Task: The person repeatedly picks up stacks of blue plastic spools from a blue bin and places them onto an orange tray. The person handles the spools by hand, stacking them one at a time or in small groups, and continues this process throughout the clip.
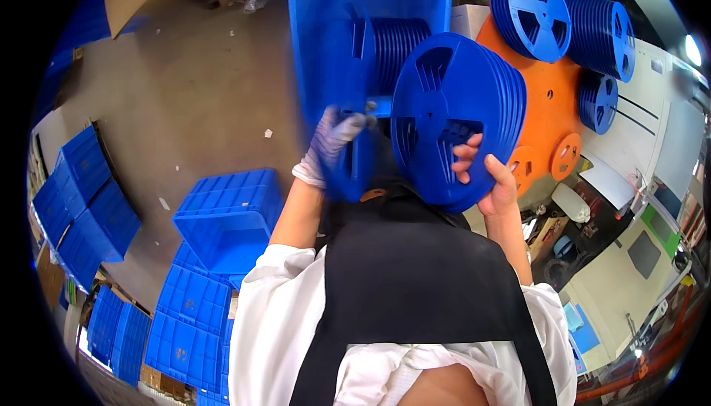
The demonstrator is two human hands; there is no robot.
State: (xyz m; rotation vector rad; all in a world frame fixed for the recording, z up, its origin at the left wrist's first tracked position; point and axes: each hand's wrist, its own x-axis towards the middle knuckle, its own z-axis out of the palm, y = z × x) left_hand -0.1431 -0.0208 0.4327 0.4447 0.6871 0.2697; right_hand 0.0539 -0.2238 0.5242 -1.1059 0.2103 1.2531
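Observation:
My left hand, in a whitish glove, is closed on the near edge of a blue reel seen nearly edge-on and smeared by motion. That reel is held over the near part of a blue crate, where a row of blue reels lies. My bare right hand grips a stack of blue reels by its lower right side. Its fingers reach through a cut-out in the discs, with the thumb outside. The stack is tilted, its spoked face turned to the left.
Further blue reel stacks stand on a large orange disc at the right, with a smaller orange reel beside it. An open blue crate tops several others at the lower left. More blue crates are stacked farther left.

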